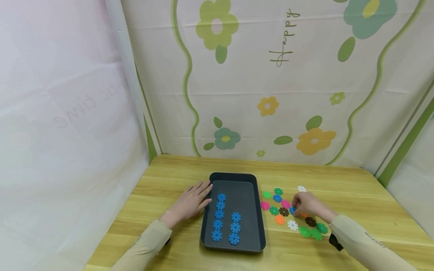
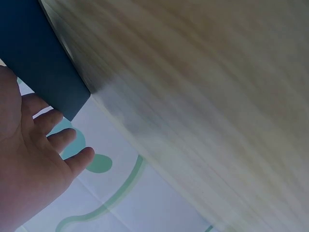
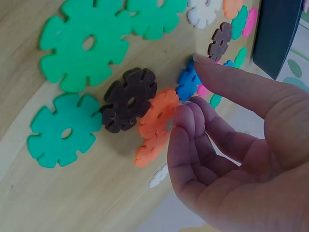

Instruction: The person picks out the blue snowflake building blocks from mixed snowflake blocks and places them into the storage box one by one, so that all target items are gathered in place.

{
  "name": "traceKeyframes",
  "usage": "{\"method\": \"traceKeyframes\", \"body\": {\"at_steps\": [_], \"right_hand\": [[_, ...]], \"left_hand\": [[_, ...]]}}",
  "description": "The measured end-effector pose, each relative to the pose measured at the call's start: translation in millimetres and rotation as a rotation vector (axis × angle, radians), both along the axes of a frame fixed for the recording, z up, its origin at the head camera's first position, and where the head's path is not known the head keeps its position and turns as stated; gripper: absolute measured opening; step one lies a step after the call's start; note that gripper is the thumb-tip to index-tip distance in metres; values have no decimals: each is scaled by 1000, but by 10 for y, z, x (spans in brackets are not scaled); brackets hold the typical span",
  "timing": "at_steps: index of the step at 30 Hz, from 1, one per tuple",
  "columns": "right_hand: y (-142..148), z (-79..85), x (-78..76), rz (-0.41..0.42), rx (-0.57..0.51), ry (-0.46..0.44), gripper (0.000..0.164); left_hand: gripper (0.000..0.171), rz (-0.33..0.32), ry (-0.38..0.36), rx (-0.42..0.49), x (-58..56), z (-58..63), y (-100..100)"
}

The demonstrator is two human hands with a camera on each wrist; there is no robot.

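Note:
My left hand has its fingers spread and touches the left rim of a dark grey tray. In the left wrist view its fingertips lie along the tray wall. Inside the tray, blue interlocking discs form two columns: several in the left column and three in the right column. To the right of the tray, my right hand pinches a blue disc between thumb and fingers, low over the table. Part of this disc is hidden by the fingers in the head view.
Loose discs surround the right hand on the wooden table: another blue one, pink, brown, white, orange and several green. A flower-printed curtain stands behind the table.

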State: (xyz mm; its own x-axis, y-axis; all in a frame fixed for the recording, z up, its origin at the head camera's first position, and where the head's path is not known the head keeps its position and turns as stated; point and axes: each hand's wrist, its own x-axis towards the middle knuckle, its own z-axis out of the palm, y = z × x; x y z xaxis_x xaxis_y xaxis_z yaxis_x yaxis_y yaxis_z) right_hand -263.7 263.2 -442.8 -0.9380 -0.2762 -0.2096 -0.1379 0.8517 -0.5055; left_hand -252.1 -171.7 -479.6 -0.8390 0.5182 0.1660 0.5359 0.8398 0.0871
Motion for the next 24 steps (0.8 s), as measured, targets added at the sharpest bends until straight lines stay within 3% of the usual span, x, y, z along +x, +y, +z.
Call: {"method": "traceKeyframes", "body": {"at_steps": [9, 14, 19, 24], "right_hand": [[17, -24, -8, 24, 9, 35, 26], [54, -32, -31, 79, -16, 75, 21], [58, 39, -49, 130, -38, 90, 10], [-11, 165, -60, 139, -101, 37, 4]], "left_hand": [[60, 7, -9, -4, -10, 6, 8], [59, 12, -16, -8, -1, 22, 15], [59, 10, -23, -7, 6, 30, 13], [59, 13, -24, -7, 6, 23, 7]]}}
